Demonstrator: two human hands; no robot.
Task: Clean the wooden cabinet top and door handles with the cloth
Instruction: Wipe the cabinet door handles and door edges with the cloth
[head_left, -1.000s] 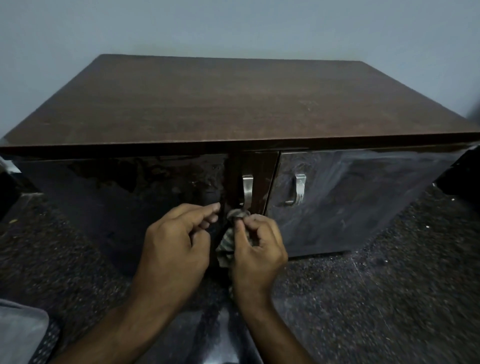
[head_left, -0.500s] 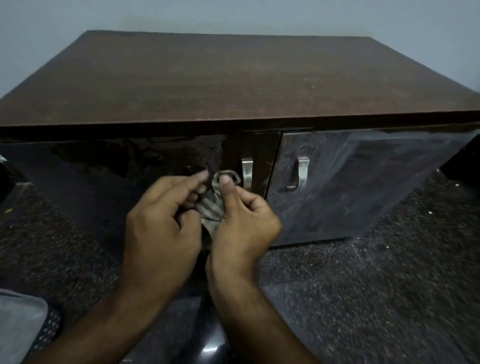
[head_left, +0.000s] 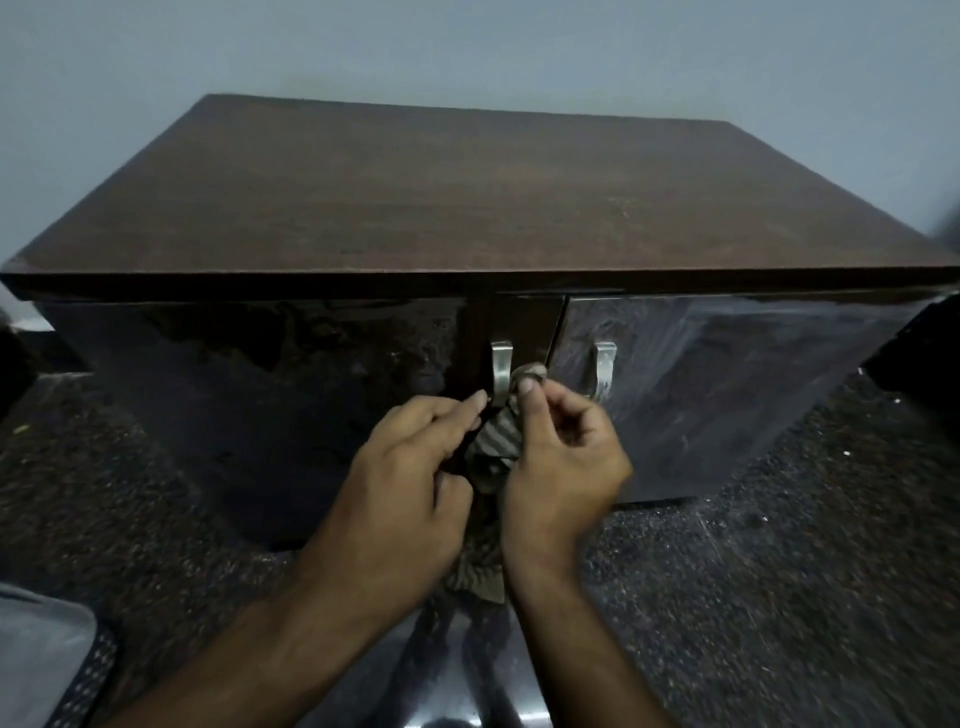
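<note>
the handle step is in hand: the right hand (head_left: 561, 457) pinches the striped cloth (head_left: 496, 447) against the left door handle (head_left: 501, 371). the left hand (head_left: 410, 467), fingers loosely curled beside that handle, seems to steady the cloth. next, the handle to its right (head_left: 604, 369) needs wiping.

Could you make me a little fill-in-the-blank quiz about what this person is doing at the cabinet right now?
1. The striped cloth is pinched in the person's ____ hand.
2. The cloth is bunched up against the ____ of the two metal door handles, the left handle, not the right handle.
3. The left hand reaches its fingertips toward the foot of the same ____.
4. Nothing lies on the cabinet's brown wooden ____.

Missing words: right; left; handle; top
</note>
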